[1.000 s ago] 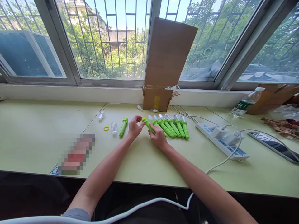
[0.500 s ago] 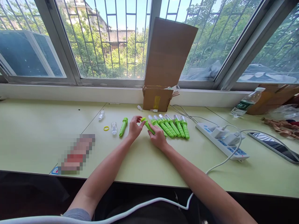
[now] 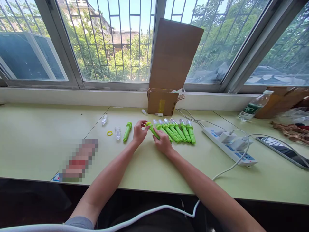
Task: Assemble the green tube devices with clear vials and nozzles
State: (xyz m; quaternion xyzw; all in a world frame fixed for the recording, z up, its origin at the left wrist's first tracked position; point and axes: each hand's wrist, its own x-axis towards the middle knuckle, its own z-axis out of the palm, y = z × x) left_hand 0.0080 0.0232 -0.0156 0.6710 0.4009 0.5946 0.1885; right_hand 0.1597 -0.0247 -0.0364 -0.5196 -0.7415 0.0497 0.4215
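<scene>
My right hand (image 3: 164,142) is closed around a green plastic handle (image 3: 154,132), which tilts up toward the left. At its upper end sits a yellow ring (image 3: 148,123), and the fingertips of my left hand (image 3: 140,131) pinch it there. Another green handle (image 3: 127,132) lies just left of my left hand, beside a clear plastic cup (image 3: 117,133) and a loose yellow ring (image 3: 109,133). To the right of my hands, several green handles with clear tops (image 3: 178,130) lie in a slanting row, partly behind my right hand.
An open cardboard box (image 3: 161,101) stands at the back by the window. Small clear pieces (image 3: 104,120) lie at the back left. On the right are a power strip (image 3: 229,146) with cables, a phone (image 3: 285,151) and a water bottle (image 3: 256,105). A white cable crosses my lap.
The yellow ring, tilted up at the handle's end before, now sits flatter on it. Both hands have stayed almost in place.
</scene>
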